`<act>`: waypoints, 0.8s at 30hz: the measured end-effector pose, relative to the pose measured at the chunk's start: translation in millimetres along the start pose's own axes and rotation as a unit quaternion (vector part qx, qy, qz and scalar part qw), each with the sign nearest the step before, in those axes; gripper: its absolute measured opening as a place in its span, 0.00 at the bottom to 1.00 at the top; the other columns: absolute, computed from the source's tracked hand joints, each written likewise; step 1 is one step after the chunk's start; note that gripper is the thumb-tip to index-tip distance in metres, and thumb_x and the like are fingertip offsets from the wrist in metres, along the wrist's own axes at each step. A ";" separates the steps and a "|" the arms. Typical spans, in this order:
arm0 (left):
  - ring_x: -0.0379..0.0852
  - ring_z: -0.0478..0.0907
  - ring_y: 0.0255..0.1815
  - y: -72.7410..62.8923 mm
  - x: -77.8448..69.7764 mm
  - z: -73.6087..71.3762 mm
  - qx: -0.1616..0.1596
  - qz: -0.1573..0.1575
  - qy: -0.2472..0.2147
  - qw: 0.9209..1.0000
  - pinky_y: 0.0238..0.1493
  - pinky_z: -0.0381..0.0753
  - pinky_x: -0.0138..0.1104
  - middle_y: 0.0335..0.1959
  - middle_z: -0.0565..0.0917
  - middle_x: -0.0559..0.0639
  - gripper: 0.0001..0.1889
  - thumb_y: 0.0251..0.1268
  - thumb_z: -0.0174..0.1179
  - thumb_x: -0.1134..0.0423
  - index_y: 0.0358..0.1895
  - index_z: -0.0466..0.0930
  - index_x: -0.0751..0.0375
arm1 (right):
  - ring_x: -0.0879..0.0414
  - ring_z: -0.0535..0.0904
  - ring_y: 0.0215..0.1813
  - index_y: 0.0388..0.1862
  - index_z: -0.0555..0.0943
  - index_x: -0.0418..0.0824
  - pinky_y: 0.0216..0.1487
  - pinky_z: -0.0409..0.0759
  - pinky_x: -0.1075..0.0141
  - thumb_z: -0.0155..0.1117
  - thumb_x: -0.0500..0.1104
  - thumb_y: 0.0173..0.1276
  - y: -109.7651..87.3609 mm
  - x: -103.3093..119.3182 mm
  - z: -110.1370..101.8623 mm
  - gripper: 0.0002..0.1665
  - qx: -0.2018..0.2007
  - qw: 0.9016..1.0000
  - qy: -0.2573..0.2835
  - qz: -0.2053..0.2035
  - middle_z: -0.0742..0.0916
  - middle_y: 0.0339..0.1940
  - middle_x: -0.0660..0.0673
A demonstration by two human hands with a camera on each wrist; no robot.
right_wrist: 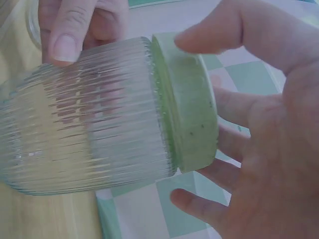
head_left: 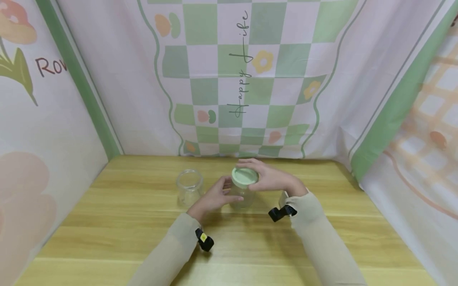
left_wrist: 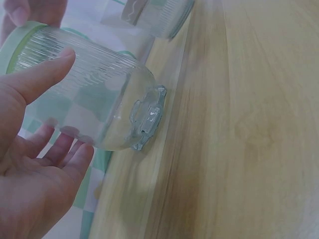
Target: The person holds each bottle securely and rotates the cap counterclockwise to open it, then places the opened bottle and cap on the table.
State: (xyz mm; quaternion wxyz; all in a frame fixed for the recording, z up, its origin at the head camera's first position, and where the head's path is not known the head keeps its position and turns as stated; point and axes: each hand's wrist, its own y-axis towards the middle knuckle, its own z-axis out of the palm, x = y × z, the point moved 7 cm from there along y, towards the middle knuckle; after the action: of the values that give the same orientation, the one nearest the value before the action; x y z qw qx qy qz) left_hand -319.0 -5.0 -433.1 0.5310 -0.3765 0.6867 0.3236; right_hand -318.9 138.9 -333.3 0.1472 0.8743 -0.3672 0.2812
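Note:
A ribbed clear glass jar [right_wrist: 84,119] with a pale green lid [head_left: 245,176] stands upright near the middle of the wooden table. My left hand [head_left: 216,196] holds its side, the thumb on the near side and the fingers curving round the far side. From above, my right hand [head_left: 269,176] grips the lid by its rim, thumb on one edge and fingers along the other. In the right wrist view the lid sits over the jar's mouth. Behind the left hand, an open clear glass jar [head_left: 190,186] stands to the left.
Another ribbed glass item [left_wrist: 164,17] shows at the top of the left wrist view. A checkered green and white curtain [head_left: 247,79] hangs at the table's back edge. More curtains enclose both sides. The wooden table [head_left: 243,254] stretches toward the person.

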 end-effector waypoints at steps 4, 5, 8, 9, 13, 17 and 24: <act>0.57 0.62 0.73 -0.1 -0.1 0.7 -0.002 0.000 0.006 1.000 0.73 0.63 0.49 0.73 0.65 0.54 0.41 0.63 0.72 0.55 0.74 0.58 0.56 | 0.41 0.68 0.67 0.79 0.63 0.46 0.55 0.76 0.48 0.71 0.47 0.59 -1.0 0.7 1.3 0.49 -0.019 1.000 0.004 0.007 0.59 0.80 0.40; 0.57 0.62 0.73 -0.3 -0.3 0.8 -0.002 0.000 0.005 1.000 0.73 0.63 0.49 0.73 0.65 0.54 0.40 0.63 0.71 0.56 0.74 0.59 0.56 | 0.41 0.67 0.67 0.79 0.62 0.46 0.54 0.77 0.48 0.72 0.49 0.59 -1.0 1.2 1.5 0.50 -0.025 1.000 0.002 0.008 0.59 0.80 0.40; 0.57 0.62 0.72 -1.8 -1.9 1.2 -0.004 0.002 0.002 1.000 0.73 0.62 0.49 0.72 0.65 0.55 0.40 0.63 0.71 0.58 0.74 0.59 0.57 | 0.39 0.64 0.71 0.79 0.62 0.47 0.54 0.78 0.46 0.72 0.55 0.61 -1.9 3.2 1.1 0.50 -0.042 0.999 -0.009 0.011 0.59 0.80 0.40; 0.57 0.62 0.72 -2.4 -2.5 1.3 -0.003 0.001 0.002 1.000 0.73 0.62 0.49 0.72 0.65 0.54 0.39 0.63 0.71 0.58 0.74 0.59 0.57 | 0.39 0.62 0.72 0.79 0.62 0.48 0.55 0.77 0.45 0.72 0.56 0.62 -2.2 4.4 0.9 0.50 -0.046 0.999 -0.013 0.015 0.60 0.80 0.41; 0.57 0.62 0.72 -2.5 -2.6 0.8 -0.004 0.002 0.001 1.000 0.73 0.62 0.49 0.71 0.66 0.55 0.39 0.63 0.71 0.57 0.73 0.60 0.57 | 0.38 0.60 0.73 0.79 0.62 0.46 0.58 0.75 0.41 0.72 0.59 0.63 -2.8 6.8 0.3 0.50 -0.063 0.997 -0.033 0.024 0.63 0.78 0.38; 0.56 0.62 0.72 -0.5 0.0 0.0 -0.003 0.002 0.003 1.000 0.73 0.62 0.49 0.71 0.66 0.54 0.40 0.62 0.72 0.55 0.73 0.59 0.57 | 0.39 0.63 0.71 0.78 0.64 0.43 0.59 0.74 0.40 0.72 0.59 0.63 -3.7 7.5 1.4 0.50 -0.076 0.995 -0.053 0.029 0.67 0.76 0.37; 0.56 0.62 0.72 2.3 0.5 -1.5 -0.006 0.002 0.010 1.000 0.73 0.63 0.48 0.71 0.67 0.53 0.41 0.61 0.73 0.55 0.73 0.60 0.56 | 0.39 0.66 0.68 0.77 0.65 0.40 0.58 0.75 0.43 0.73 0.63 0.61 -5.0 9.9 4.8 0.52 -0.108 0.988 -0.098 0.053 0.69 0.74 0.36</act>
State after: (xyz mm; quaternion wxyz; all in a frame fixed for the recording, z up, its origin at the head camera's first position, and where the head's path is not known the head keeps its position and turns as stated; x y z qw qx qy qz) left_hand -321.8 -5.2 -433.2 0.5215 -0.3813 0.6907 0.3248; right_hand -307.7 134.6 -331.4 0.1889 0.8558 -0.4542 0.1600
